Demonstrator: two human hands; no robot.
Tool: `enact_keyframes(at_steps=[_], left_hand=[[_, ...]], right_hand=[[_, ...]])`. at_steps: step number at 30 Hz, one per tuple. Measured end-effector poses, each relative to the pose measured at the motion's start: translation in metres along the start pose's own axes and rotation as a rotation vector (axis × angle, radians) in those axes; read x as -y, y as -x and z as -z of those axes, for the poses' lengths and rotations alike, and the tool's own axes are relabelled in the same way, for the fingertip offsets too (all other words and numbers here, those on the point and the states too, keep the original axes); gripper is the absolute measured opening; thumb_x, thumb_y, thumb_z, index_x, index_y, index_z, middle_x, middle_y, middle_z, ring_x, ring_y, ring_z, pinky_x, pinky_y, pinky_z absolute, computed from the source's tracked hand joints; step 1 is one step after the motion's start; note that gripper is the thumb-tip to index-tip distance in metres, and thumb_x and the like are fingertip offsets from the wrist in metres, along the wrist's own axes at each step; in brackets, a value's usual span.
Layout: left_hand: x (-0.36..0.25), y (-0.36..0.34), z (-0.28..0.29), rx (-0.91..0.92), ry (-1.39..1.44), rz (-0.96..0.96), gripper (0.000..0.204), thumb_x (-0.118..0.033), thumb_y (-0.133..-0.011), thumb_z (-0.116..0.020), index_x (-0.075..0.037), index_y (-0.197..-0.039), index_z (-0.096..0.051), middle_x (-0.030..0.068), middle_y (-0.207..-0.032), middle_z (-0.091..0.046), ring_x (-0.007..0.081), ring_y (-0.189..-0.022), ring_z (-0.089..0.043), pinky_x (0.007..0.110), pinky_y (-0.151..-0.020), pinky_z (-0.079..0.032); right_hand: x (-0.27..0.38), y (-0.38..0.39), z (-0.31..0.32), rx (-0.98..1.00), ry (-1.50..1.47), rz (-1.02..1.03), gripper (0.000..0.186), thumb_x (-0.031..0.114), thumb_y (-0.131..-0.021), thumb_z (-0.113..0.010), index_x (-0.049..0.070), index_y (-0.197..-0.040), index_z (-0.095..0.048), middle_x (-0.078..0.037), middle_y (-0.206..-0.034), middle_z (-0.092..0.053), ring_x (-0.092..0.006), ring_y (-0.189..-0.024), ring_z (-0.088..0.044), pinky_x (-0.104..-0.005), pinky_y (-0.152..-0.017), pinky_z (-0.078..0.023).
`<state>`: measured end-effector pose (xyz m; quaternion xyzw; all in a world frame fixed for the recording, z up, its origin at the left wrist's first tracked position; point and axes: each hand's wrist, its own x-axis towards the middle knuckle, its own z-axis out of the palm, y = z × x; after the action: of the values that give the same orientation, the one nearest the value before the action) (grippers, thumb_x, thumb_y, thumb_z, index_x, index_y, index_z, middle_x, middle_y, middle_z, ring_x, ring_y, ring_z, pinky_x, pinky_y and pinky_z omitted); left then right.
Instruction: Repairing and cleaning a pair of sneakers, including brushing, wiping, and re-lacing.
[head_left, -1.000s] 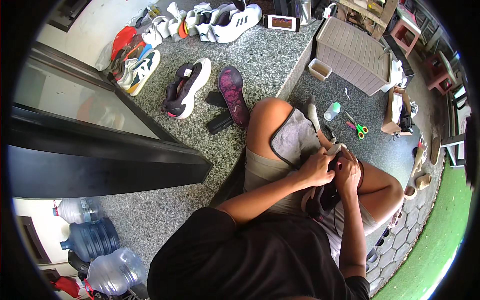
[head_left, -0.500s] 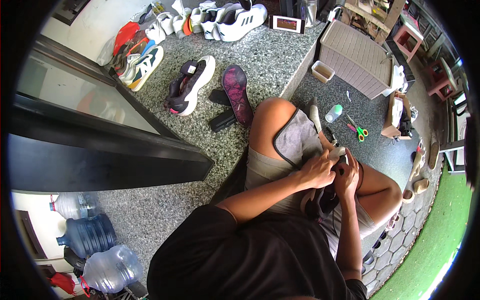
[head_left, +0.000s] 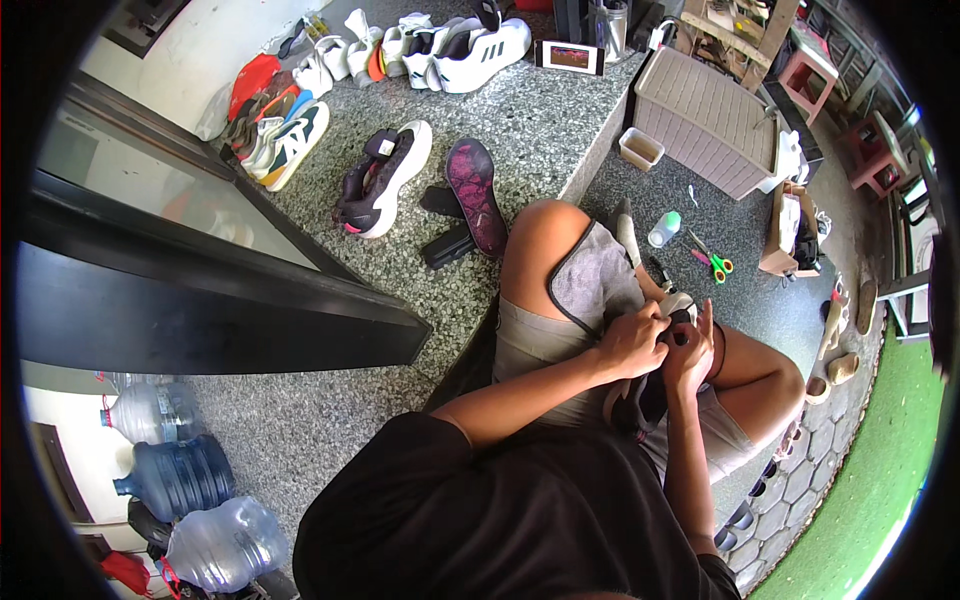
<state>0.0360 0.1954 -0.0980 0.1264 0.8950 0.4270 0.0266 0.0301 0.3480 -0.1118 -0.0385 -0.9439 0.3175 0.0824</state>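
Observation:
A dark shoe [head_left: 652, 398] with a pale sole edge lies across my lap between my two hands. My left hand [head_left: 634, 343] is closed on its upper, fingers bent and pinching near the opening. From the other side my right hand [head_left: 688, 358] grips the same part, thumb and curled fingers on the dark material while the index finger points up. Whatever fine thread or tool may sit between the fingertips is too small to make out. A grey cloth with dark edging [head_left: 597, 272] is spread over my left thigh, beside the left hand.
On the dark ledge ahead lie green-handled scissors [head_left: 720, 267], a bottle [head_left: 664, 230] and a small tub [head_left: 641, 149]. A dark shoe with a white sole [head_left: 405, 165] and a maroon-patterned sole [head_left: 474, 190] rest on the speckled slab. Water jugs [head_left: 180, 475] stand at left.
My left hand has drawn slightly back from the shoe's pale end, showing more of it. The right index finger now stands up straighter. The view has shifted slightly.

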Motion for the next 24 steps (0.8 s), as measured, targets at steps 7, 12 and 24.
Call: enact_keyframes(at_steps=[7, 12, 24], left_hand=[[0.006, -0.002, -0.003, -0.032, 0.055, -0.024, 0.040, -0.014, -0.081, -0.067, 0.004, -0.117, -0.072, 0.0175, -0.112, -0.063, 0.0365, -0.091, -0.069, 0.046, -0.084, -0.057], [0.007, -0.003, -0.005, -0.034, 0.055, -0.009, 0.043, -0.014, -0.081, -0.067, 0.005, -0.120, -0.070, 0.0183, -0.113, -0.063, 0.0370, -0.092, -0.069, 0.046, -0.085, -0.056], [0.011, -0.007, 0.002, 0.011, 0.105, 0.015, 0.047, -0.012, -0.081, -0.068, 0.007, -0.123, -0.068, 0.0220, -0.117, -0.061, 0.0392, -0.096, -0.068, 0.046, -0.087, -0.056]], right_hand=[[-0.011, -0.003, -0.001, 0.081, -0.140, 0.013, 0.012, 0.008, -0.078, -0.073, -0.002, -0.084, -0.074, -0.026, -0.159, -0.042, -0.0443, -0.131, -0.057, -0.0450, -0.110, -0.046], [-0.033, -0.008, -0.002, 0.193, -0.034, 0.211, 0.012, 0.007, -0.079, -0.070, -0.003, -0.084, -0.073, -0.027, -0.161, -0.039, -0.0452, -0.142, -0.044, -0.0487, -0.117, -0.038], [-0.025, -0.009, 0.015, 0.326, 0.033, 0.324, 0.018, 0.010, -0.078, -0.071, -0.002, -0.091, -0.076, -0.028, -0.158, -0.041, -0.0444, -0.145, -0.040, -0.0507, -0.120, -0.035]])
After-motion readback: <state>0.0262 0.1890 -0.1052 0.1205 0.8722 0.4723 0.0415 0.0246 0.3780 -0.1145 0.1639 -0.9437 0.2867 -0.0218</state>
